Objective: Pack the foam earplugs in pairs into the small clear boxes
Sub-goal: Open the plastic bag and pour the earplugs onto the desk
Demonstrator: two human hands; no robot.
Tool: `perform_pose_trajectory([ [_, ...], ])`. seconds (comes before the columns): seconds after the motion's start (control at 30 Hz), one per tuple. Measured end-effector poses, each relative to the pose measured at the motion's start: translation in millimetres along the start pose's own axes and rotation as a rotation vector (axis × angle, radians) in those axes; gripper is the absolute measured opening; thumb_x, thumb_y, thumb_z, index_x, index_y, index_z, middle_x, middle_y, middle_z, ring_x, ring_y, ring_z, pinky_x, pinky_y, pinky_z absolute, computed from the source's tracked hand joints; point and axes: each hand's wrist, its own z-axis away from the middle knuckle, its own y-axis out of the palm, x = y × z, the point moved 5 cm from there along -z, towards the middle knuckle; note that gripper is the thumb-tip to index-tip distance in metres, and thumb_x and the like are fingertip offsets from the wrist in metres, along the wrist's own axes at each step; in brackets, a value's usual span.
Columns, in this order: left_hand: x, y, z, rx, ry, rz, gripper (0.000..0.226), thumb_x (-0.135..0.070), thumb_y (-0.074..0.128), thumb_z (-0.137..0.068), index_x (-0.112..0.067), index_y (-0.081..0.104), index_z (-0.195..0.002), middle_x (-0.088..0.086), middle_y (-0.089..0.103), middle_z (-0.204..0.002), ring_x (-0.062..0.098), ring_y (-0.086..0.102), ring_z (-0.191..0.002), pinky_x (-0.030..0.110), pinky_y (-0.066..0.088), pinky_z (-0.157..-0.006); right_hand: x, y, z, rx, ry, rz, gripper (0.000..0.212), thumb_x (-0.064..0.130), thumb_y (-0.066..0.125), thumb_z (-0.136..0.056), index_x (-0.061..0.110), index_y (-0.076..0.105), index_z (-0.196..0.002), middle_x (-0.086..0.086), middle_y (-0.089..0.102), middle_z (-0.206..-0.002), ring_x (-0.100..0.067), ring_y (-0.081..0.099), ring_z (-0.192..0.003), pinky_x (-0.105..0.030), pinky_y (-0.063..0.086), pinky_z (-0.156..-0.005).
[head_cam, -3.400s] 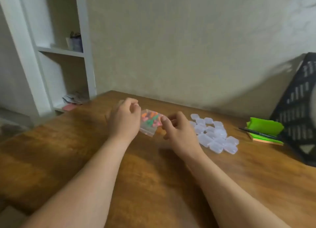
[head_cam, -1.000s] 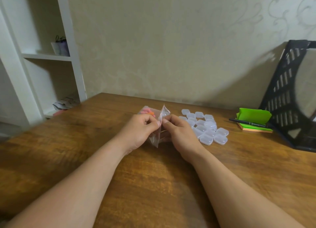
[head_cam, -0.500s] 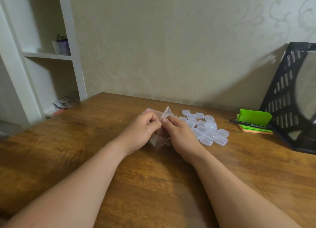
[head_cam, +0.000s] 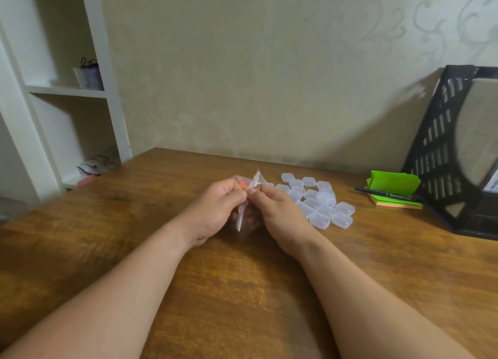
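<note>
A small clear plastic bag (head_cam: 257, 179) with a red seal line stands on edge between my hands, just above the wooden table (head_cam: 221, 286). My left hand (head_cam: 215, 209) pinches its left side, my right hand (head_cam: 277, 210) pinches its right side, thumbs meeting at the top. A bit of orange and pink foam earplug (head_cam: 242, 184) shows inside, behind my left fingers; the other earplugs are hidden. Several small clear boxes (head_cam: 318, 201), lids closed, lie in a cluster to the right of my right hand.
A green sticky-note pad (head_cam: 392, 182) with a black pen (head_cam: 385, 194) across it lies at the right. A black mesh file holder (head_cam: 442, 153) stands at the far right. White shelves (head_cam: 67, 89) rise beyond the table's left edge, the wall runs behind.
The bag was held flat and open-faced 3.4 s ago; now it stands on edge, pinched at its top by both thumbs. Over the last second the hands barely moved.
</note>
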Motion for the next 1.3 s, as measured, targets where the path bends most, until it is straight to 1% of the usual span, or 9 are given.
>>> perform_pose_trajectory([
  [0.13,-5,-4,1,-0.083,0.014,-0.052,0.026,0.000,0.056,-0.103,-0.011,0.049,-0.080,-0.012,0.069,-0.076,0.001,0.059,-0.073,0.025,0.049,-0.066,-1,-2,1,-0.013,0.027,0.021,0.031,0.027,0.049,-0.113,0.010,0.071,-0.101,-0.014,0.075,-0.090,-0.021,0.067,-0.081,-0.042,0.060,-0.085],
  [0.3,-14,-30,7,-0.378,0.114,-0.479,0.018,-0.014,0.069,-0.099,-0.016,0.051,-0.093,0.001,0.058,-0.079,0.015,0.061,-0.074,0.040,0.056,-0.061,7,-21,2,-0.202,0.096,0.379,0.031,0.029,0.057,-0.101,0.006,0.073,-0.087,-0.001,0.070,-0.070,-0.016,0.063,-0.068,-0.037,0.055,-0.066],
  [0.4,-25,-37,14,-0.496,0.181,-0.555,0.028,-0.015,0.072,-0.097,-0.031,0.052,-0.107,-0.003,0.062,-0.077,0.013,0.065,-0.075,0.041,0.060,-0.066,18,-32,3,-0.295,0.099,0.560,0.031,0.035,0.061,-0.096,0.014,0.072,-0.076,-0.004,0.071,-0.070,-0.021,0.067,-0.070,-0.042,0.054,-0.060],
  [0.57,-44,-31,26,-0.571,0.282,-0.517,0.032,-0.015,0.071,-0.098,-0.029,0.055,-0.120,-0.005,0.065,-0.076,0.008,0.067,-0.076,0.042,0.064,-0.075,40,-32,6,-0.466,-0.026,0.764,0.023,0.030,0.062,-0.095,0.018,0.055,-0.076,-0.001,0.061,-0.071,-0.022,0.057,-0.066,-0.032,0.036,-0.053],
  [0.8,-41,-27,10,-0.408,0.274,-0.082,0.025,-0.029,0.066,-0.106,-0.029,0.058,-0.130,-0.001,0.075,-0.099,0.015,0.072,-0.103,0.033,0.059,-0.092,36,-52,3,-0.531,-0.048,0.692,0.011,0.015,0.061,-0.091,0.020,0.056,-0.099,0.004,0.063,-0.080,-0.014,0.057,-0.071,-0.032,0.041,-0.055],
  [0.87,-25,-39,5,-0.445,0.152,-0.184,0.038,-0.040,0.064,-0.107,-0.028,0.055,-0.142,-0.002,0.070,-0.124,0.011,0.066,-0.115,0.030,0.056,-0.098,24,-60,2,-0.497,0.037,0.732,0.013,0.016,0.058,-0.093,0.024,0.063,-0.103,0.007,0.063,-0.080,-0.012,0.057,-0.070,-0.030,0.041,-0.056],
  [1.0,17,-51,-5,-0.330,-0.212,-0.549,0.072,-0.067,0.045,-0.106,-0.021,0.042,-0.162,0.005,0.050,-0.161,0.027,0.048,-0.146,0.052,0.041,-0.121,28,-66,3,-0.459,0.019,0.666,0.033,0.028,0.046,-0.104,0.015,0.076,-0.100,-0.003,0.074,-0.092,-0.024,0.067,-0.087,-0.039,0.057,-0.076],
  [1.13,29,-39,-12,-0.235,-0.304,-0.793,0.073,-0.072,0.019,-0.108,-0.024,0.062,-0.142,0.004,0.059,-0.147,0.029,0.048,-0.142,0.053,0.034,-0.118,46,-48,7,-0.301,-0.090,0.670,0.067,0.057,0.043,-0.108,0.001,0.077,-0.096,-0.017,0.071,-0.096,-0.030,0.066,-0.092,-0.040,0.054,-0.083],
  [1.3,32,-40,-15,-0.225,-0.266,-0.879,0.060,-0.068,0.025,-0.109,-0.028,0.069,-0.117,0.002,0.065,-0.128,0.028,0.056,-0.126,0.049,0.043,-0.110,40,-47,3,-0.242,-0.060,0.616,0.040,0.033,0.057,-0.105,0.018,0.081,-0.077,0.000,0.075,-0.073,-0.014,0.066,-0.070,-0.030,0.051,-0.067],
])
